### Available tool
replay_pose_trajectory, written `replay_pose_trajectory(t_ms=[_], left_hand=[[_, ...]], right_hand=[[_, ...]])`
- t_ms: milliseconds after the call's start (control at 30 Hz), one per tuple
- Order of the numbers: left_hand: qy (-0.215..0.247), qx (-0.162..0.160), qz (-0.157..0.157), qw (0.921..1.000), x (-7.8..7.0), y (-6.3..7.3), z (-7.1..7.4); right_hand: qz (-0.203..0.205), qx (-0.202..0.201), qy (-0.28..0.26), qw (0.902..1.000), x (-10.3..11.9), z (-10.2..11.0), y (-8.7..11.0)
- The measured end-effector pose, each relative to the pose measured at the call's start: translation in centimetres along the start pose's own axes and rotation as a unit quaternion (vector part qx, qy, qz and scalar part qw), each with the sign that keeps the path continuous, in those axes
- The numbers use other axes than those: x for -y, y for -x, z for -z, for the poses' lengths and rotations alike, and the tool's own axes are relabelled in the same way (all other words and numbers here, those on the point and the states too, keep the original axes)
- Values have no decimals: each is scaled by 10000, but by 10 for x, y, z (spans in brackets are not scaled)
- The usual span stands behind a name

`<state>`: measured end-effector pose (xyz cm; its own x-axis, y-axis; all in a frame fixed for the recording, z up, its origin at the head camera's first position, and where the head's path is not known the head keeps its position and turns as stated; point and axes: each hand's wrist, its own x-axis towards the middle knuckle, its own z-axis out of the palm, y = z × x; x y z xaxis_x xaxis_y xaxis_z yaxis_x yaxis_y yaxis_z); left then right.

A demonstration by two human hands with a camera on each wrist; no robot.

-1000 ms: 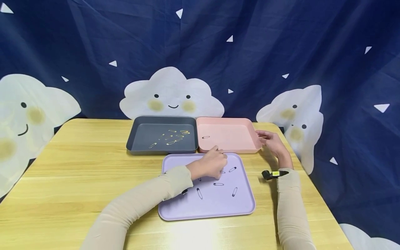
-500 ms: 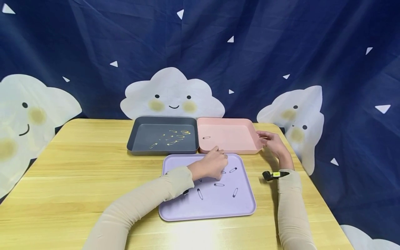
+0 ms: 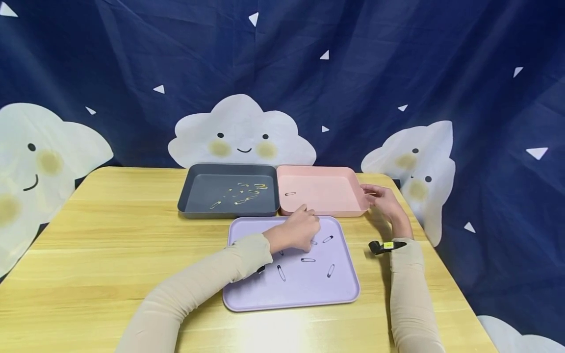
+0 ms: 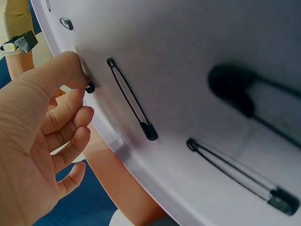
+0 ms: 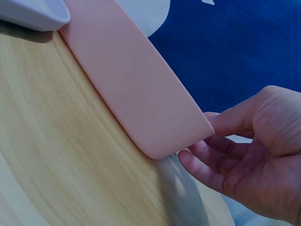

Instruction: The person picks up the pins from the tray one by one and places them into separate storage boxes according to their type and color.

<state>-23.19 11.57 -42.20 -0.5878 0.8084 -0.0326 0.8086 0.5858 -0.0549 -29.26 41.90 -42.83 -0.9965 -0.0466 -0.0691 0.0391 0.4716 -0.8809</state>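
Note:
My left hand (image 3: 296, 229) is low over the lilac tray (image 3: 291, 294). In the left wrist view its thumb and curled fingers pinch a safety pin, whose black end (image 4: 90, 86) shows at the thumb tip; the rest is hidden. Several black safety pins (image 3: 308, 260) lie spread around that hand on the tray. At the right side of the pink tray (image 3: 322, 184), my right hand (image 3: 384, 201) holds the wall by its corner between thumb and fingers. One dark safety pin (image 3: 290, 193) lies in the pink tray, near its left wall.
A dark grey tray (image 3: 207, 181) with several gold safety pins (image 3: 240, 202) stands left of the pink one, side by side with it. Both are behind the lilac tray on a wooden table (image 3: 110, 245). A blue cloud-print curtain (image 3: 282, 59) hangs behind.

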Motion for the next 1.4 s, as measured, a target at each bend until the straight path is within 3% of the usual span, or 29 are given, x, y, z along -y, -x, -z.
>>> replay_pose_trajectory(t_ms=[800,1233,1400], left_hand=[[56,59,-26,10000,2,0,-2],[-32,-82,-78,9999,4,-2,-6],[-113,-127,-93,9998,6,0,0]], right_hand=[[-81,71,-81,9999,2,-1,-2],[-68,66,-139,9999,2,0,0],[-89,41,-83,9999,0,1,-1]])
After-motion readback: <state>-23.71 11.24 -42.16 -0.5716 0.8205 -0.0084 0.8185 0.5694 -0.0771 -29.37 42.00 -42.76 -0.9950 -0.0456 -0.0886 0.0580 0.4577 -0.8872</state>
